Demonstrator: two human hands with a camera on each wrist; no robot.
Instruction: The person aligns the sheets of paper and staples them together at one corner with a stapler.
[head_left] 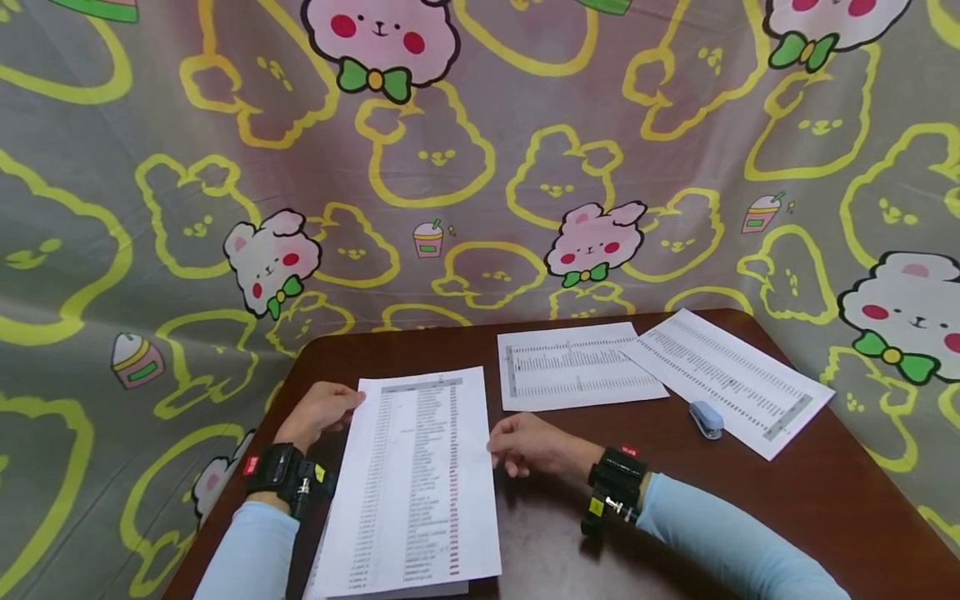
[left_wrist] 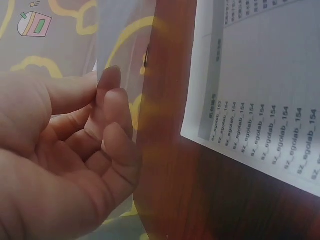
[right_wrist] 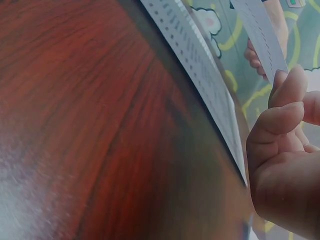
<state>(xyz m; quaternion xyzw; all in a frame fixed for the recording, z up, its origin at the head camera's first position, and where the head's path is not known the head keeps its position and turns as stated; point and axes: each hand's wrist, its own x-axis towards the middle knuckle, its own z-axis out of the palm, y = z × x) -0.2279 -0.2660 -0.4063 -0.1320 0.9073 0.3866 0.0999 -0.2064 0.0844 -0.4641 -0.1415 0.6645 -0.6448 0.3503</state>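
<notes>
A printed sheet of paper (head_left: 420, 483) is raised off the table, with rows of small text and a grey header band at its far end. My left hand (head_left: 322, 412) pinches its far left corner between thumb and fingers. At its right edge, my right hand (head_left: 536, 446) pinches the paper with thumb and forefinger, the other fingers curled. Under it, another printed sheet (left_wrist: 250, 95) lies on the table, mostly hidden by the raised one in the head view. The raised sheet (right_wrist: 260, 37) shows nearly edge-on in the right wrist view.
Two more printed sheets lie at the table's far right, the tilted one (head_left: 750, 387) overlapping the corner of the other (head_left: 577, 367). A small blue stapler (head_left: 707, 419) sits by the tilted sheet's near edge. Behind the dark wooden table (head_left: 637, 467) hangs a patterned cloth (head_left: 480, 183).
</notes>
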